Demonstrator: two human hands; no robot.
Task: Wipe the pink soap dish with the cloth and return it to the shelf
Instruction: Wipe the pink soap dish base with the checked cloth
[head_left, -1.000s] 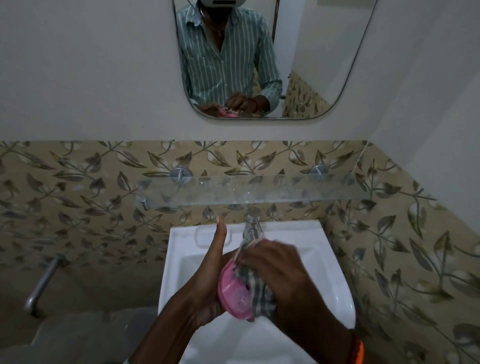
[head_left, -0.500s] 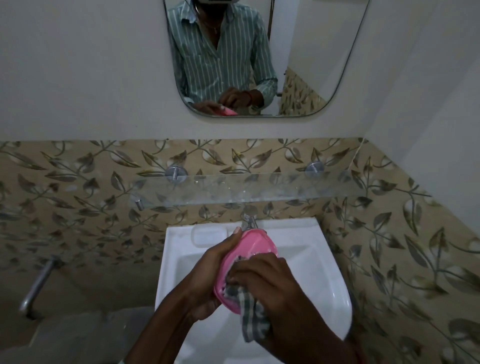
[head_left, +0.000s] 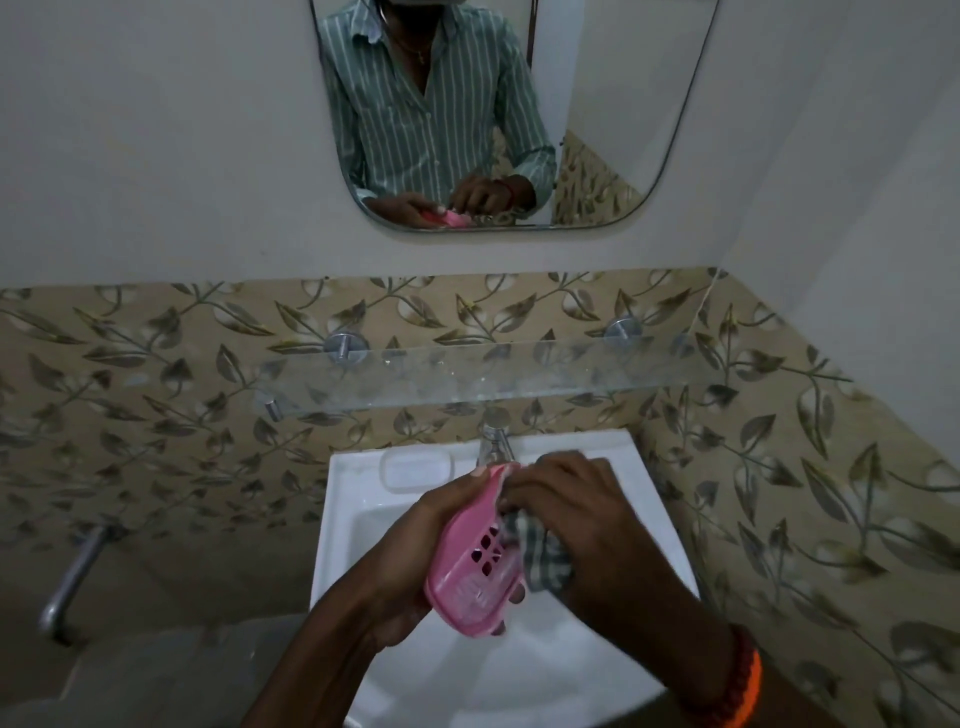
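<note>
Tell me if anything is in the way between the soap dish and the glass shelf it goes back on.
Nothing visible blocks it. The pink soap dish is held over the sink, and the glass shelf above looks bare. Only the tap stands just under the shelf's front edge.

I see a pink soap dish (head_left: 475, 564) in my hands, its slotted floor showing dark holes. The cloth (head_left: 543, 558) pressed against it is checked in grey and white. The sink (head_left: 358, 512) below is plain white. The wall tiles (head_left: 156, 395) are beige, printed with trailing grey-brown leaves and pale stems, and the wall (head_left: 156, 156) above them is flat off-white. The shelf (head_left: 519, 371) is clear glass with faint white specks. In the mirror (head_left: 602, 104) I make out a shirt (head_left: 421, 119) striped green and white. An orange band (head_left: 737, 691) circles my right wrist
</note>
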